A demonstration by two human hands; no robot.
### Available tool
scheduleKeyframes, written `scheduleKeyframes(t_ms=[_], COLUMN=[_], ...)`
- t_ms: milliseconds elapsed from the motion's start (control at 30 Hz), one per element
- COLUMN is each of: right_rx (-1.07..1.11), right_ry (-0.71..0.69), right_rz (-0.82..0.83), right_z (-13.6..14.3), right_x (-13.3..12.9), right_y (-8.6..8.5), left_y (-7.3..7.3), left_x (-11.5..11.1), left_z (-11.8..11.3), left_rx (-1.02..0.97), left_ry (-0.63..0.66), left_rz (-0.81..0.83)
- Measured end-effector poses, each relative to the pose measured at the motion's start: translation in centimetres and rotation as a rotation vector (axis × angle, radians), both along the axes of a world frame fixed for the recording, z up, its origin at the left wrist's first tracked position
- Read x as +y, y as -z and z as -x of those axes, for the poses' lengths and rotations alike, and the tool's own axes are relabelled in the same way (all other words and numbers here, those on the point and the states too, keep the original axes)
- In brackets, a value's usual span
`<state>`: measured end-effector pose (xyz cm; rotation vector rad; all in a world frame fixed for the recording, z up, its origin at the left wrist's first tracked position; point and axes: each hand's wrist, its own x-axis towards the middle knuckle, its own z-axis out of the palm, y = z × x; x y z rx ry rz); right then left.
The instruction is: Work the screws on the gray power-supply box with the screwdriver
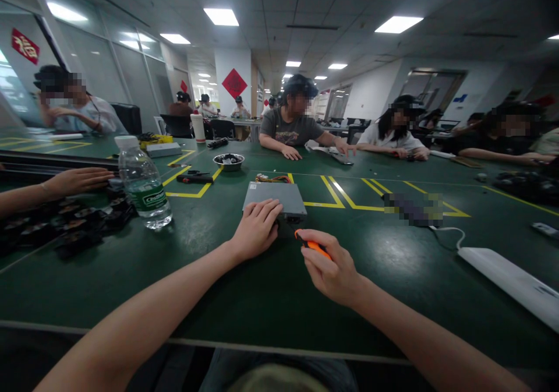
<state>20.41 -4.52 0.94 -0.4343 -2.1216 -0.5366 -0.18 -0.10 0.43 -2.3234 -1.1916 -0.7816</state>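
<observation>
A grey metal computer power supply (pixel 283 195) lies on the green table in front of me, a bundle of coloured wires (pixel 273 178) at its far side. My left hand (pixel 257 227) grips its near left part, fingers over the top and thumb down by the near face. In my right hand (pixel 329 267) is an orange and black screwdriver (pixel 318 247), held just in front of the unit's near right corner. The screwdriver's tip is too small and dark to tell whether it touches the unit.
To the left stands a water bottle (pixel 146 191), beside a heap of black parts (pixel 82 220) and another person's hand (pixel 82 179). A metal bowl (pixel 228 161) and a black tool (pixel 194 177) lie beyond. On the right are a white power strip (pixel 510 278) and a blurred-out device (pixel 413 208). Co-workers sit opposite.
</observation>
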Motion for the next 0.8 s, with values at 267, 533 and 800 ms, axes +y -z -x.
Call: scheduleKeyframes(t_ms=[267, 533, 800], right_rx=[-0.029, -0.031, -0.029], right_ry=[-0.005, -0.043, -0.073], right_rz=[-0.064, -0.071, -0.067], right_z=[0.17, 0.23, 0.31], right_x=[-0.04, -0.05, -0.10], right_y=[-0.13, -0.14, -0.34], left_y=[0.00, -0.02, 0.14], left_x=[0.01, -0.05, 0.11], left_z=[0.03, 0.09, 0.10], left_rx=[0.001, 0.000, -0.002], left_ry=[-0.002, -0.005, 0.003], left_rz=[-0.005, -0.002, -0.004])
